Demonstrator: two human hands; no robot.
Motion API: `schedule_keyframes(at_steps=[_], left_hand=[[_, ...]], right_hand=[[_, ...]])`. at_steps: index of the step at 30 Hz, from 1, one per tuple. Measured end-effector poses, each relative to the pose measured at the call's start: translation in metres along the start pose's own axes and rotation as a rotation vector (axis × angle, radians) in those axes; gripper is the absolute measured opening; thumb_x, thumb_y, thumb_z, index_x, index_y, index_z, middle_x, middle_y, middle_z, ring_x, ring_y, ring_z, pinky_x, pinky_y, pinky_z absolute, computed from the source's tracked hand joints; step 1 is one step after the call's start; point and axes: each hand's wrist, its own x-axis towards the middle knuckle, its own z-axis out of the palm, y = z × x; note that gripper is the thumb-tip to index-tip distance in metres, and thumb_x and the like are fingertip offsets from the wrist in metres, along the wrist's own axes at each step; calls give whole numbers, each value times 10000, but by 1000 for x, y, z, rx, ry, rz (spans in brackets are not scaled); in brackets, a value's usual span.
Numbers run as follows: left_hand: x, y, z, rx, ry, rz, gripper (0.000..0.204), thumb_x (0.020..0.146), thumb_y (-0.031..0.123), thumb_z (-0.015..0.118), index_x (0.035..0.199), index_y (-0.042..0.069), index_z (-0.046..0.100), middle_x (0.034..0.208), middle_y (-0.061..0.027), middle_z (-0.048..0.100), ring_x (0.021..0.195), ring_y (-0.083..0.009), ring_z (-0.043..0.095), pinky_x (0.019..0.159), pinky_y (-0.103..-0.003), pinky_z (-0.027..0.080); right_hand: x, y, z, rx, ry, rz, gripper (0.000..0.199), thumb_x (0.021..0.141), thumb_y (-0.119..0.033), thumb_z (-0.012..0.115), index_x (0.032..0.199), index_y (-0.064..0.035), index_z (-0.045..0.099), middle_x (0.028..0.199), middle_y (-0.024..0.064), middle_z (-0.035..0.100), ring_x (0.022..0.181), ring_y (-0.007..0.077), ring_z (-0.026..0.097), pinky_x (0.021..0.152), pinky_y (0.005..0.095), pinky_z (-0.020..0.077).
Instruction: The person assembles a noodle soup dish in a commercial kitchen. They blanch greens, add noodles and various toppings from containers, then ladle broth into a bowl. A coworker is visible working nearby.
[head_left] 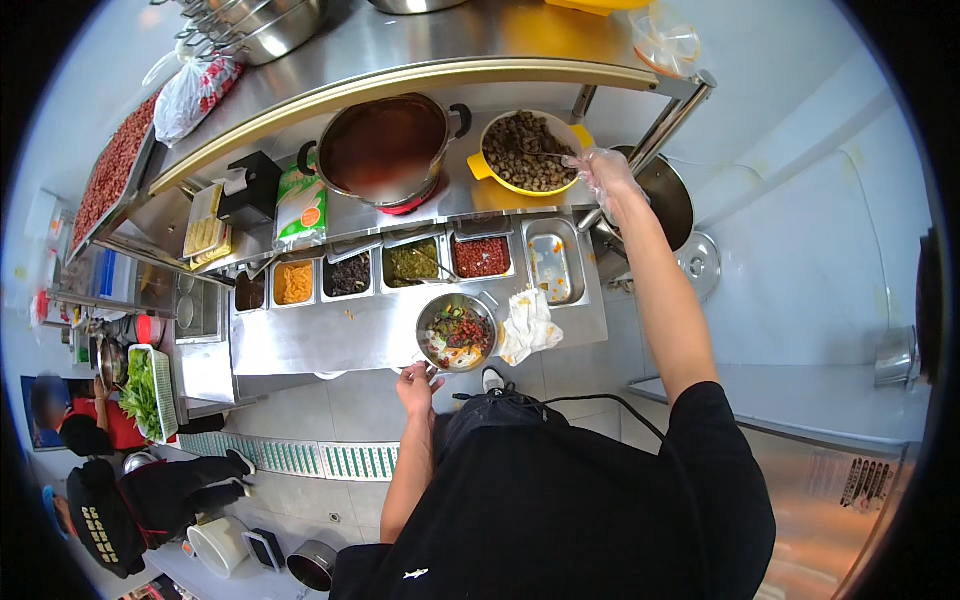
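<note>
My left hand (416, 386) is closed on the near handle of a small steel pot (425, 350) at the front edge of the steel counter. Chopped greens, red bits and pale pieces lie in the pot. My right hand (604, 172), in a clear plastic glove, reaches to the upper shelf. Its fingers close round the thin handle of a metal spoon (545, 154), whose head is buried among dark brown chunks (520, 135) filling a yellow two-handled bowl (483, 166). What the chunks are, I cannot tell.
A large pot of dark red liquid (385, 140) stands left of the bowl. Steel trays of orange, dark, green and red toppings (482, 257) line the counter beside a nearly bare tray (552, 262). A stained white cloth (528, 325) lies by the small pot. Other people (110, 510) work at left.
</note>
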Motion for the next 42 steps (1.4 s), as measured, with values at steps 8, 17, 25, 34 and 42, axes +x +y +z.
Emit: schedule_keyframes(at_steps=[8,17,25,34,42], left_hand=[[4,-3,-5,-21,-11,-37,256,1047,170,589,1177,-49,556,1167,-162,661,1023,-293,705,707,-379,656],[6,-8,-10,-48,29,-85,334,1039,165,586,1256,-85,536,1213,-182,647,1057,-292,692,753,-393,653],[0,8,-2,-16,44,-119,292,1041,218,589,1181,-39,586,1134,-154,702,993,-241,701,732,-344,645],[2,10,-4,-42,23,-153,293,1019,194,590,1196,-40,581,1135,-143,688,987,-228,684,748,-356,646],[16,-9,-20,-78,33,-153,305,1030,191,561,1227,-41,573,1161,-146,655,994,-241,679,770,-378,653]], right_hand=[[-54,-34,-15,-101,-57,-79,237,967,-104,579,780,17,659,781,109,684,561,95,455,518,287,377],[-151,4,5,-328,-272,43,271,1021,-205,594,906,11,713,628,-12,553,511,70,442,457,250,347],[-183,198,36,-837,-559,-542,294,1020,-281,565,1060,-20,694,652,160,642,542,254,633,570,435,534],[-210,194,51,-1395,-586,-1080,379,907,-124,618,1262,10,624,644,125,672,585,306,704,523,422,559],[-193,110,25,-746,-211,-747,288,1048,-254,594,1200,-55,735,724,69,686,603,181,651,551,351,521]])
